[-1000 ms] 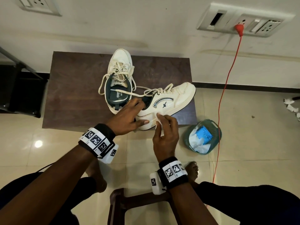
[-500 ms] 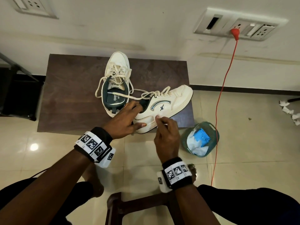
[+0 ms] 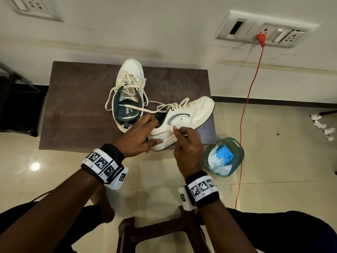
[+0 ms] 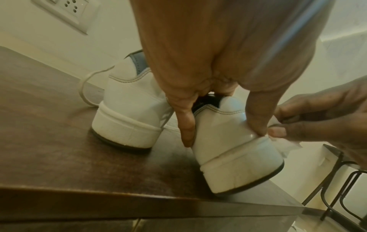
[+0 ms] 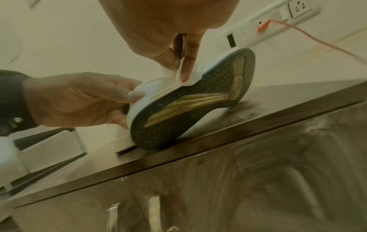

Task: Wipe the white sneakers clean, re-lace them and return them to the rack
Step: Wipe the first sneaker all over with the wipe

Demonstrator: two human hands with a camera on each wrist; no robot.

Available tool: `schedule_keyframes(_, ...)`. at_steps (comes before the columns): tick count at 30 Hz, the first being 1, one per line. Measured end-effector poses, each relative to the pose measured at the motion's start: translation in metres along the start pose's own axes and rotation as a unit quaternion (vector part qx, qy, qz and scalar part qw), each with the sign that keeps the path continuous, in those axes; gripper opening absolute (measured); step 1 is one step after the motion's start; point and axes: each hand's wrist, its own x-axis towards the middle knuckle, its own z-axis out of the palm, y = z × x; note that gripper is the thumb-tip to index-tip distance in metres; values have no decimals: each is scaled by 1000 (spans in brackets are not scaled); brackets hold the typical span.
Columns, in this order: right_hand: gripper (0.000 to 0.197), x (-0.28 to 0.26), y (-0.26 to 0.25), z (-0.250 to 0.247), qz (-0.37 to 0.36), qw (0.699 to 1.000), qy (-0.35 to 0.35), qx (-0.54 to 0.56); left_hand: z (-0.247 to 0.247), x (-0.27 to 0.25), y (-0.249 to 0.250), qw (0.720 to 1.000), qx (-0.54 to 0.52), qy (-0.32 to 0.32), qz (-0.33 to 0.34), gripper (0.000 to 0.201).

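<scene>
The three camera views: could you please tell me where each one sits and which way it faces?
Head: worn high, looking down at the table, two sneakers, both forearms and hands.
Left wrist: looks along the left hand at the sneaker heels; the right hand shows too.
Right wrist: low by the table edge, looking up at the tilted sneaker sole; its fingers pinch a wipe.
Shared: all show the tilted sneaker.

Only partial lettering reads here: "spar" printed on the insole (image 3: 127, 111) of the upright sneaker (image 3: 129, 77); its tongue label is too small.
</scene>
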Motion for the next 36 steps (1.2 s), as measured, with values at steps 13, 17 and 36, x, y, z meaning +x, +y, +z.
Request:
schedule_keyframes(13, 38, 14, -13, -4, 37, 999, -1, 22, 2, 0, -2, 1000, 2, 8, 12, 41)
schedule_keyframes(17, 30, 31, 8, -14, 2, 998, -27, -59, 4, -2, -2, 1000, 11, 10, 14, 43)
schedule_keyframes(36, 36, 70, 47, -27, 1, 994, -61, -91, 11, -4, 8, 998, 53, 17, 30, 40)
